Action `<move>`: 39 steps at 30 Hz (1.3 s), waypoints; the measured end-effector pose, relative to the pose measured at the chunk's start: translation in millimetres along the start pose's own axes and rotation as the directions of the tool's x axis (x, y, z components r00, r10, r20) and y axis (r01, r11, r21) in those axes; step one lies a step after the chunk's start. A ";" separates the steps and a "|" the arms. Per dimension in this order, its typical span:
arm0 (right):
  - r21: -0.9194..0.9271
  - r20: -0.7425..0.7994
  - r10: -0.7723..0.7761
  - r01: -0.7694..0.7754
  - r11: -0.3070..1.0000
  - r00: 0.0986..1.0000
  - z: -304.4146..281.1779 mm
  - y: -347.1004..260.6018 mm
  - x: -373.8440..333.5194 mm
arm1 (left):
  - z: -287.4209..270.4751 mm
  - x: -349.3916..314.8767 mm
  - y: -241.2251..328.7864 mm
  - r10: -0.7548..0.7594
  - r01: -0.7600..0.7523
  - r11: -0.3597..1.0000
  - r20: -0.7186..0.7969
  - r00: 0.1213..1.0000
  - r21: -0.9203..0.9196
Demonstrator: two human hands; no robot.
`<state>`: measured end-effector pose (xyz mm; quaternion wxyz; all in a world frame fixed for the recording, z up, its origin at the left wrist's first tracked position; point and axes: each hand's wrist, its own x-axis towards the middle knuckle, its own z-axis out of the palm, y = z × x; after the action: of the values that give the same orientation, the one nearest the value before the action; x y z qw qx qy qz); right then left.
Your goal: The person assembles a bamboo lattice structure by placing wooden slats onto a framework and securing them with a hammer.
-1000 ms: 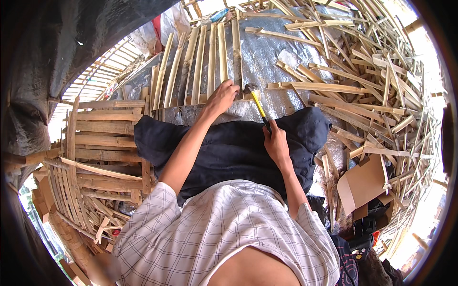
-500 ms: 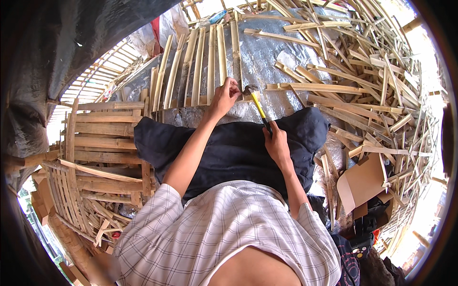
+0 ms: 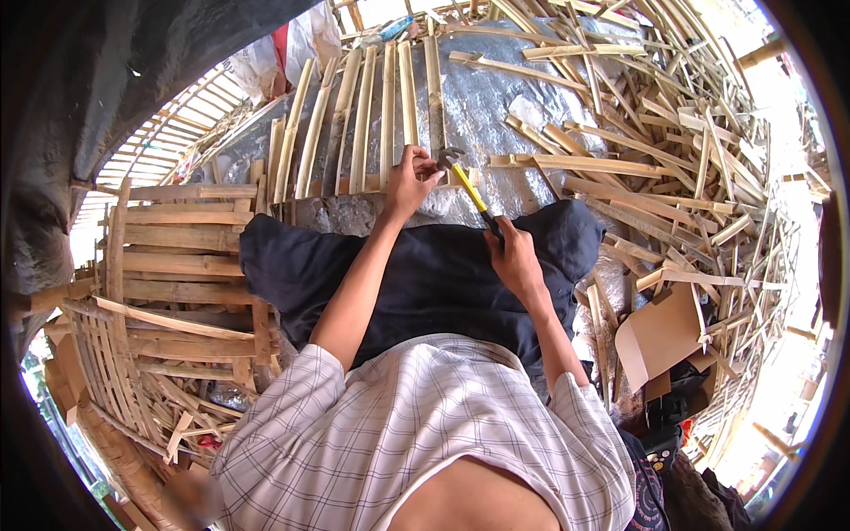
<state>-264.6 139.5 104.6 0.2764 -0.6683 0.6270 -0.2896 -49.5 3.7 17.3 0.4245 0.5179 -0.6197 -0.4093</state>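
Note:
My right hand [image 3: 516, 258] is wrapped round the black grip of a claw hammer [image 3: 465, 187] with a yellow and black handle. The hammer's dark head is up beside the fingertips of my left hand [image 3: 411, 184], close to the near end of a bamboo strip [image 3: 434, 97]. My left thumb and fingers are pinched together above the crosspiece under the strips; whatever they hold is too small to make out. Several split bamboo strips [image 3: 364, 119] stretch away from me side by side, their near ends along that crosspiece.
A slatted bamboo panel [image 3: 188, 239] lies at my left. Loose bamboo pieces [image 3: 682, 168] are heaped along the right over a silvery sheet [image 3: 482, 97]. An opened cardboard box [image 3: 660, 336] sits at the lower right. Dark cloth [image 3: 425, 283] covers my lap.
The hammer's head has swung left and slightly up, closer to my left fingers. My left hand keeps its pinch in nearly the same place. The whole view has shifted a little.

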 end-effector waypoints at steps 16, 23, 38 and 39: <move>0.010 0.009 -0.076 0.076 0.997 0.997 -12.6 -22.3 3.8 | -0.1 -0.7 -14.1 0.025 -0.023 0.994 0.009 1.000 -0.111; -0.072 0.080 0.046 -0.041 0.997 0.996 -15.6 -17.1 2.9 | -2.4 -0.7 -6.0 -0.001 0.002 0.998 0.023 1.000 -0.056; -0.049 -0.004 -0.047 0.047 0.998 0.999 -3.7 -12.7 -2.4 | -4.7 2.5 -8.8 0.005 -0.002 0.999 0.057 0.998 -0.054; -0.078 0.024 -0.035 0.037 0.996 0.999 -2.0 -9.2 -2.1 | -3.2 3.1 -10.8 0.018 -0.016 0.999 0.060 0.998 -0.033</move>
<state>-260.0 142.1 112.6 0.2520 -0.6929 0.6226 -0.2621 -43.5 -0.9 8.4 0.4175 0.4929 -0.6299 -0.4312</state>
